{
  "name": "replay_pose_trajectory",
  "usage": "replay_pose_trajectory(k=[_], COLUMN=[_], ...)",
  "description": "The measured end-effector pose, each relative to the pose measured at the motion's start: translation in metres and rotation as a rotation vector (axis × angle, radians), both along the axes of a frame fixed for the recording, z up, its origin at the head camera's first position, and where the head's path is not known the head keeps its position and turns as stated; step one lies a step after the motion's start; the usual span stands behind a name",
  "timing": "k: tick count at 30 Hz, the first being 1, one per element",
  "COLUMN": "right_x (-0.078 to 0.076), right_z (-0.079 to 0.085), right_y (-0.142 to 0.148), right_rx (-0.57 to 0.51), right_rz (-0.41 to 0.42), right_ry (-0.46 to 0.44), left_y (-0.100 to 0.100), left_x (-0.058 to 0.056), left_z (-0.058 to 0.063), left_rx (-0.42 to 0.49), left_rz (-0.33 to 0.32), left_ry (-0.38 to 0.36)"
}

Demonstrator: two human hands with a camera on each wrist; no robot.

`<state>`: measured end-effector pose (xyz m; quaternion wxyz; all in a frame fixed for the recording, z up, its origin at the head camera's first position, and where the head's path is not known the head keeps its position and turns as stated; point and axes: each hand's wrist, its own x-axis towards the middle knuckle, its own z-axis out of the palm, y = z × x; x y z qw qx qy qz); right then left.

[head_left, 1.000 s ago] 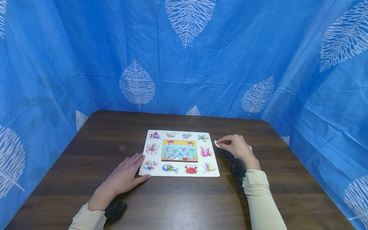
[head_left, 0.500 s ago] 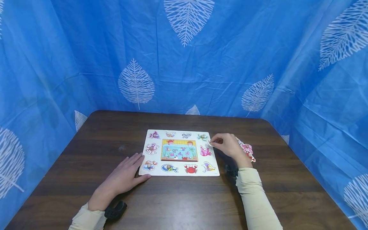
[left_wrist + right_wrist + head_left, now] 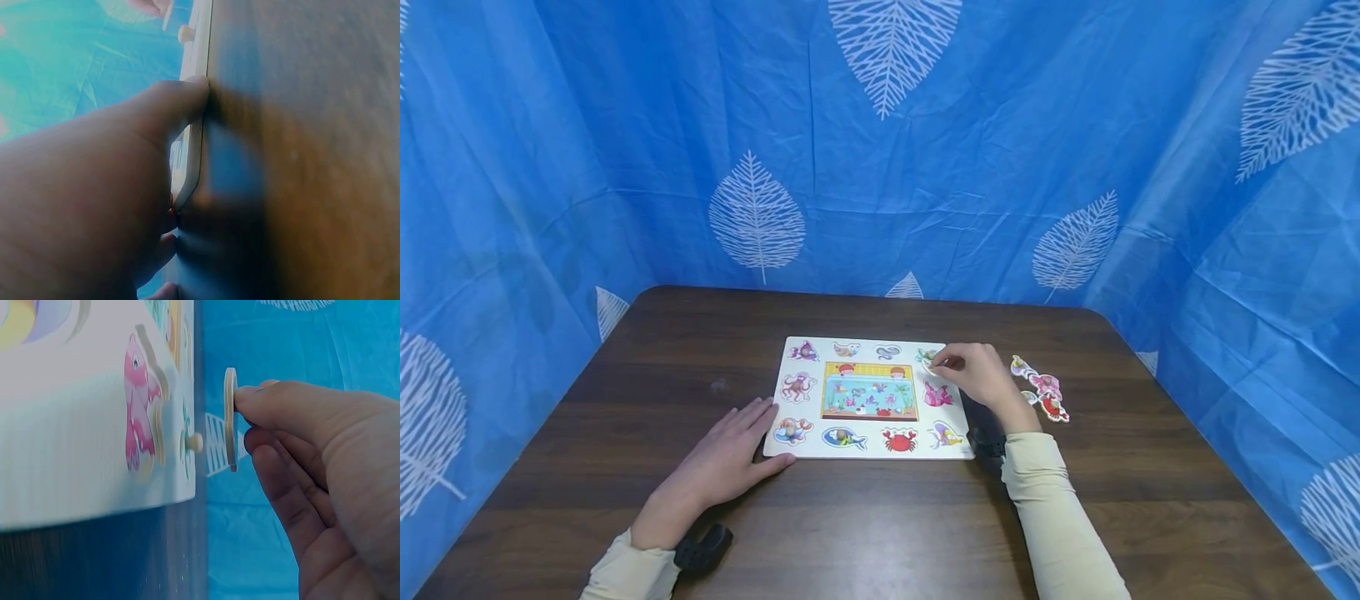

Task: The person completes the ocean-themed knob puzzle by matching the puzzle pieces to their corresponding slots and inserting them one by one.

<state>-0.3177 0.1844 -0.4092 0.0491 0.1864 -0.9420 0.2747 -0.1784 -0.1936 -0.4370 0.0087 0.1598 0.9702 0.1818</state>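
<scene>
A white wooden puzzle board (image 3: 874,443) with sea-animal shapes round a central aquarium picture lies flat on the table. My left hand (image 3: 722,458) rests at its lower left corner, fingers extended along the left edge and thumb on the front edge. Above the board's upper right part, my right hand (image 3: 977,375) pinches a thin puzzle piece (image 3: 230,419) between thumb and fingers. In the right wrist view that piece is edge-on and apart from the board, so its picture is hidden. Close by are a knobbed turtle piece (image 3: 195,442) and a pink recess (image 3: 139,406).
Several loose puzzle pieces (image 3: 1045,387) lie in a small heap on the brown table (image 3: 880,525), right of the board. Some places on the board hold knobbed pieces, such as the whale (image 3: 842,438). A blue leaf-print curtain (image 3: 880,208) surrounds the table.
My right hand has moved left with the pinched piece, from beside the board to above its upper right part. The loose heap has come into sight. My left hand stays put.
</scene>
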Motion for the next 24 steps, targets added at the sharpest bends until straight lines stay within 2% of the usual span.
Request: replay_pose_trajectory(k=[17,24], right_x=[-0.005,-0.009], right_z=[-0.012,-0.012], right_y=[-0.032,-0.046], right_rx=[-0.031,-0.046], right_rz=[0.029,0.048], right_ry=[-0.026,-0.031], left_y=[-0.002,-0.001], left_x=[0.000,0.001], left_z=[-0.002,-0.002], left_rx=[-0.006,0.000], left_rz=[-0.004,-0.003], left_ry=[0.011,0.015])
